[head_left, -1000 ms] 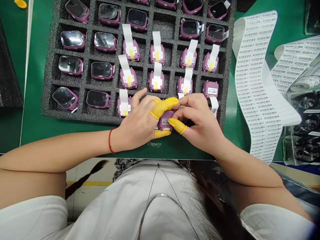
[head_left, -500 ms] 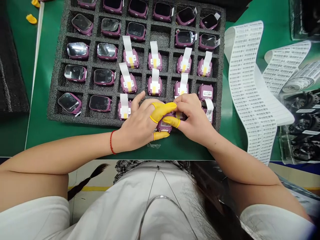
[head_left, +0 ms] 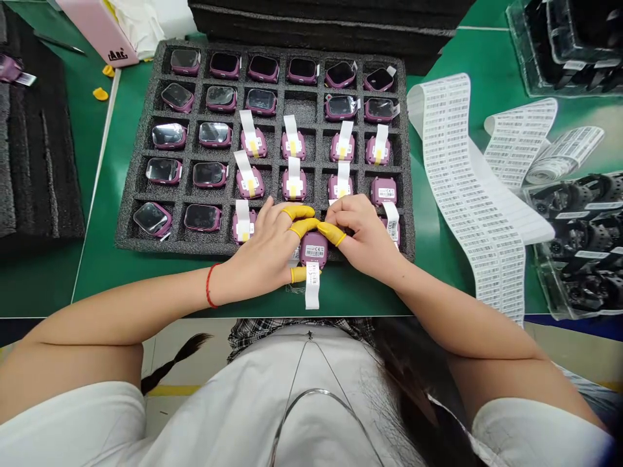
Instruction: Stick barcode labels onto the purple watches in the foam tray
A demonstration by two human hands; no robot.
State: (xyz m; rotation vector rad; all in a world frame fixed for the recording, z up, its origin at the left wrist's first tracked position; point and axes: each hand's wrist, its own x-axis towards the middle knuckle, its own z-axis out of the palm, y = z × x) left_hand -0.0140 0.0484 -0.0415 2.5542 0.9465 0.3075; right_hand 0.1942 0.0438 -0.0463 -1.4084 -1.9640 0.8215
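Observation:
A purple smartwatch body (head_left: 313, 249) without a strap is held back side up at the front edge of the foam tray (head_left: 221, 244). My left hand (head_left: 272, 243), wearing yellow finger cots, is closed around its left side and top, with the thumb low on the case. A white label strip (head_left: 312, 295) hangs from the watch's lower end. My right hand (head_left: 363, 233) is closed, its yellow-cotted thumb against the watch's upper right corner beside my left fingertips. What lies under the right fingers is hidden.
Smartwatches, some face up (head_left: 203, 217) and some back up with paper tabs (head_left: 294, 185), fill most tray pockets. Barcode label sheets (head_left: 450, 162) spread at the right beside clear trays of black straps (head_left: 584, 253). Dark foam trays (head_left: 316, 29) are stacked behind.
The view has shifted, showing more of the table's far side. A white label strip now hangs from the watch's lower end. My right thumb has moved from the watch's back to its upper corner.

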